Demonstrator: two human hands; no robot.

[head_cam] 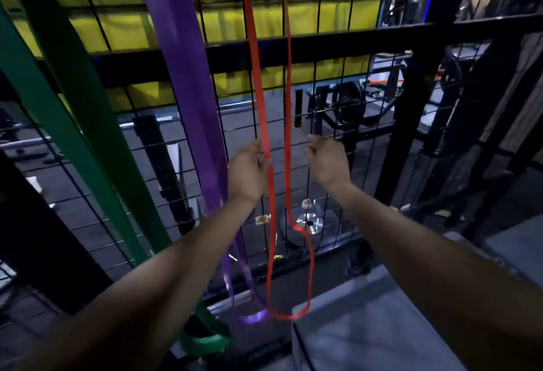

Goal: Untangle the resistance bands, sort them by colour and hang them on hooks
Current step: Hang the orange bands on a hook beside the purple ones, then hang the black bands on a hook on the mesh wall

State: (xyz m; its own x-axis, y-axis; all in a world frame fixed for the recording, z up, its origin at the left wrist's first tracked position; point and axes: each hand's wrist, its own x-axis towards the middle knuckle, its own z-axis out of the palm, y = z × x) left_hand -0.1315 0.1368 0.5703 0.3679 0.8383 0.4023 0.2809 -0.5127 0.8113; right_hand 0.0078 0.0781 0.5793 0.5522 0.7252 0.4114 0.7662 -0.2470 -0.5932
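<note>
Three resistance bands hang down the black wire-mesh wall (329,123): a wide green band (73,123) at the left, a wide purple band (188,82) in the middle and a thin red band (271,194) to its right. The tops of all three are out of frame. My left hand (248,172) pinches the left strand of the red band at mid height. My right hand (327,162) is raised to the right of the red band's right strand, fingers curled, holding nothing I can see. The red loop's bottom hangs near the floor beside the purple loop's bottom.
A grey padded bench or mat (382,326) lies at the lower right, close under the hanging loops. Behind the mesh are a weight plate (308,223) on the floor, racks and a yellow wall. A black post (411,123) stands at the right.
</note>
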